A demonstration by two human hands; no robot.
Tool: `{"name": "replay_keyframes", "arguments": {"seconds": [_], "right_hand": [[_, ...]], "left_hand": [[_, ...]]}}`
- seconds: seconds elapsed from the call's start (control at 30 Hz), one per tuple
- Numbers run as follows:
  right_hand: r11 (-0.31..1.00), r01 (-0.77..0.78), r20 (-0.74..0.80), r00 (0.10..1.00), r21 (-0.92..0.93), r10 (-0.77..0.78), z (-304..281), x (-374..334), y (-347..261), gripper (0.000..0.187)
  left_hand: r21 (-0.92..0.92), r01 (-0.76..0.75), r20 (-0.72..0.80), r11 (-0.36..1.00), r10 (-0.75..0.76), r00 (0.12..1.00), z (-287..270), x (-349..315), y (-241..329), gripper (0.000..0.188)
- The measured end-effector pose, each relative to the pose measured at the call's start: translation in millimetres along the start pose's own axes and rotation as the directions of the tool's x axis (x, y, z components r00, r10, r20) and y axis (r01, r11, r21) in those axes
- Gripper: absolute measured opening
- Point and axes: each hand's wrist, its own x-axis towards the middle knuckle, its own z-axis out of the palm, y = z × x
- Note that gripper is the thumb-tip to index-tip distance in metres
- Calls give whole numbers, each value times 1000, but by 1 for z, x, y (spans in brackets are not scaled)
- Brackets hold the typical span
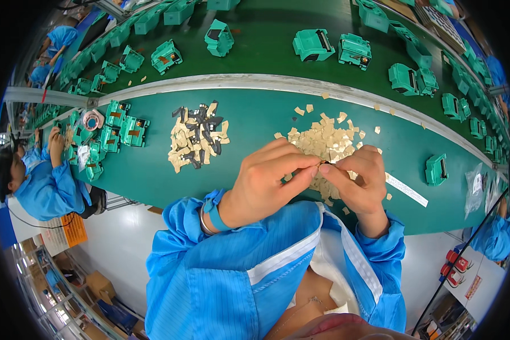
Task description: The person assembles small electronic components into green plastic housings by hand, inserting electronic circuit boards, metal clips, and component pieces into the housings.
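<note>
My left hand (272,180) and my right hand (360,180) meet over the green bench, thumbs and forefingers pinched together. Between the fingertips sits a small black part (324,163), mostly covered, so its exact kind does not show. Both hands appear to grip it. Just beyond and beneath them spreads a loose pile of small cream-coloured flat pieces (314,137). To the left lies a second heap, cream pieces (181,148) mixed with black plastic parts (201,119).
Green plastic housings (119,127) cluster at the bench's left, near a tape roll (93,120); another housing (436,170) stands right. A metal rail (249,83) separates the bench from a green conveyor (255,51) carrying housings. A paper strip (408,190) lies right. A co-worker (45,175) sits left.
</note>
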Motion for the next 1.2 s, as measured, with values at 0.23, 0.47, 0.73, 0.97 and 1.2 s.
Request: {"name": "replay_keyframes", "arguments": {"seconds": [0.23, 0.47, 0.73, 0.97, 1.2], "right_hand": [[999, 38, 18, 999, 0, -38, -4, 4, -2, 33], [998, 57, 11, 998, -4, -57, -4, 4, -1, 33], [997, 52, 22, 998, 50, -53, 0, 2, 0, 30], [926, -377, -91, 923, -11, 375, -11, 10, 20, 37], [554, -819, -81, 569, -149, 818, 53, 18, 166, 102]], "left_hand": [[-263, 139, 170, 955, -96, 981, -5, 1, -8, 9], [-306, 328, 268, 894, -249, 930, -8, 3, -5, 10], [-450, 443, 286, 775, -345, 894, -4, 1, -17, 10], [-138, 339, 71, 931, -332, 941, 4, -3, -46, 6], [251, 57, 72, 966, -77, 994, 28, -13, -62, 15]]}}
